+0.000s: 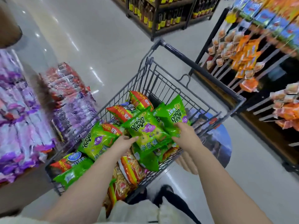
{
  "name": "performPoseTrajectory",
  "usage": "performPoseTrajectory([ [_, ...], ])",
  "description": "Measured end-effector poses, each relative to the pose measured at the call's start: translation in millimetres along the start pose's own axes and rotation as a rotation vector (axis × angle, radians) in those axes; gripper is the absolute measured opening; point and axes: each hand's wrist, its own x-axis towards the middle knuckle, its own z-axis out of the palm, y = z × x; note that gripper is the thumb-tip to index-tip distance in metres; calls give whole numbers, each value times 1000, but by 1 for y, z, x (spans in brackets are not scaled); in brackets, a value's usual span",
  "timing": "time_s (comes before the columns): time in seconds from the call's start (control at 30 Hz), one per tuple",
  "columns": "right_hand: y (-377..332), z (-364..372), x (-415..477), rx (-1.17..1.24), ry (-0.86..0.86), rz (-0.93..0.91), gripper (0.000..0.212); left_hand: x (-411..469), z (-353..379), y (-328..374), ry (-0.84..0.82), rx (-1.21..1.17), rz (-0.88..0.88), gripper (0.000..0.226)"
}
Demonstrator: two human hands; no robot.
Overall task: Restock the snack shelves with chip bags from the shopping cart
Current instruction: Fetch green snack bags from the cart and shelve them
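We reach both hands into the shopping cart (pixel 161 81), heaped with green and red chip bags (pixel 97 139). Our left hand (pixel 124 143) pinches the left edge of one green onion-ring bag (pixel 145 128); our right hand (pixel 184 135) grips the bottom of a second green bag (pixel 174 113), tilted up above the heap. Snack shelves (pixel 246 52) hung with orange packets stand to our right

Bright, even store light around me.
White glare streaks the floor (pixel 72 44) at eleven o'clock; purple packs (pixel 19 110) at nine are motion-blurred, chip bags (pixel 145 128) at centre sharp; edges bend.
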Motion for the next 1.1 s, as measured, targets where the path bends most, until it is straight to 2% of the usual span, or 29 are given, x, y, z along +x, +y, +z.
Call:
performPoseTrajectory([
  [0.13, 22, -21, 48, -27, -37, 16, 61, 15, 11, 5, -72, -346, -96, 85],
  [0.23, 38, -32, 84, -19, -80, 43, 62, 21, 26, 12, -57, -495, -149, 88],
  [0.33, 52, -42, 107, 22, -186, 75, 73, 17, 43, 25, -70, -676, -220, 67],
  [0.43, 65, -40, 119, 14, -315, 80, 83, 17, 62, 29, -100, -796, -249, 66],
  [0.5, 72, -34, 126, 66, -355, 46, 76, 16, 70, 25, -19, -862, -192, 80],
  [0.57, 78, -26, 132, 101, -402, 23, 78, 19, 80, 18, 73, -894, -165, 113],
  [0.7, 79, -14, 138, 256, -448, 28, 82, 16, 94, -4, 277, -923, -153, 140],
  [0.8, 78, -9, 140, 407, -481, 79, 96, 25, 104, -48, 368, -975, -154, 134],
  [0.9, 77, -11, 141, 487, -574, 109, 113, 1, 114, -58, 494, -1047, -141, 126],
  [0.97, 69, -16, 140, 524, -572, 72, 114, -39, 118, -35, 581, -1045, -98, 126],
  [1.03, 51, -18, 137, 504, -585, 11, 116, -60, 119, -44, 715, -1120, -90, 120],
  [1.1, 24, -19, 131, 472, -632, -79, 107, -78, 120, -64, 854, -1148, -89, 121],
])
